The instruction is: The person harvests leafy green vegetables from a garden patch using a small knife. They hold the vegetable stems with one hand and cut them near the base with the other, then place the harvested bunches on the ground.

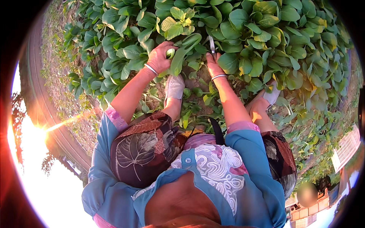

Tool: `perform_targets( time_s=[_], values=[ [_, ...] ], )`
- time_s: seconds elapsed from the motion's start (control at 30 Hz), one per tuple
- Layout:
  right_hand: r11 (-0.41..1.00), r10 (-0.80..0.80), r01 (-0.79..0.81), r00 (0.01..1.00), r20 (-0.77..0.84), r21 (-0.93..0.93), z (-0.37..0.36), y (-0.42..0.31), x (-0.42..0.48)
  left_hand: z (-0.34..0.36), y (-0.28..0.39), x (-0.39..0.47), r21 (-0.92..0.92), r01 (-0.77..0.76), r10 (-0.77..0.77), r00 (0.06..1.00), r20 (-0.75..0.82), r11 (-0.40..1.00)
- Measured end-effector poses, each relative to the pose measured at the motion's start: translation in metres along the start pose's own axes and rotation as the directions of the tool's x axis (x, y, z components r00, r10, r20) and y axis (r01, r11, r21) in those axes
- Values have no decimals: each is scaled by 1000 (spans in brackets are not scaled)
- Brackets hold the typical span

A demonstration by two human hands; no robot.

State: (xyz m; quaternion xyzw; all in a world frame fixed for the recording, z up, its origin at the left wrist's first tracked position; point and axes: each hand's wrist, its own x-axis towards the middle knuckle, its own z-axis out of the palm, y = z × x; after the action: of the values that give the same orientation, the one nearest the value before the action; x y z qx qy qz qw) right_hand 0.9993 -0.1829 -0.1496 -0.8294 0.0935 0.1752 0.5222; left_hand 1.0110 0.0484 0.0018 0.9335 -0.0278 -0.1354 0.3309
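My left hand is closed around a leafy green that looks like bok choy. Its pale stem base shows beside my fingers, and the leaves extend to the right. A short-bladed knife is in my right hand, its blade pointing away from me, close to the standing plants; its handle is mostly hidden by my fingers. A gap separates the blade from the held plant. Both hands are low over the bed, just in front of dense bok choy.
My light shoes stand on soil scattered with loose leaves. A yellowish leafy plant rises among the greens. To the right are a pale plastic crate, stacked crates and another person. A track runs along the left.
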Motion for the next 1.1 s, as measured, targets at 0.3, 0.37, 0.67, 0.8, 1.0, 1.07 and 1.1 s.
perform_targets(
  time_s=[0.3,0.37,0.67,0.8,1.0,1.07,1.1],
  values=[
    [505,266,-559,826,497,658,-32,-97,-17,0,37,-55,-88,-45,46,999,8,995],
    [345,287,-648,762,581,680,-33,-100,-20,-1,40,-56,-69,-88,90,995,36,994],
    [273,158,-772,624,765,574,-37,-76,-35,0,36,-65,-267,232,-103,901,422,935],
    [226,127,-783,613,780,579,-36,-64,-41,-12,29,-50,-177,410,-336,879,339,895],
    [178,148,-730,683,716,660,-24,-91,-56,-16,60,-52,-5,149,-148,989,28,989],
    [225,156,-695,718,679,683,-19,-95,-58,-10,53,-57,166,16,-27,998,65,986],
    [249,161,-674,737,657,695,-19,-100,-59,-13,57,-55,210,23,-43,995,93,977]
  ],
)
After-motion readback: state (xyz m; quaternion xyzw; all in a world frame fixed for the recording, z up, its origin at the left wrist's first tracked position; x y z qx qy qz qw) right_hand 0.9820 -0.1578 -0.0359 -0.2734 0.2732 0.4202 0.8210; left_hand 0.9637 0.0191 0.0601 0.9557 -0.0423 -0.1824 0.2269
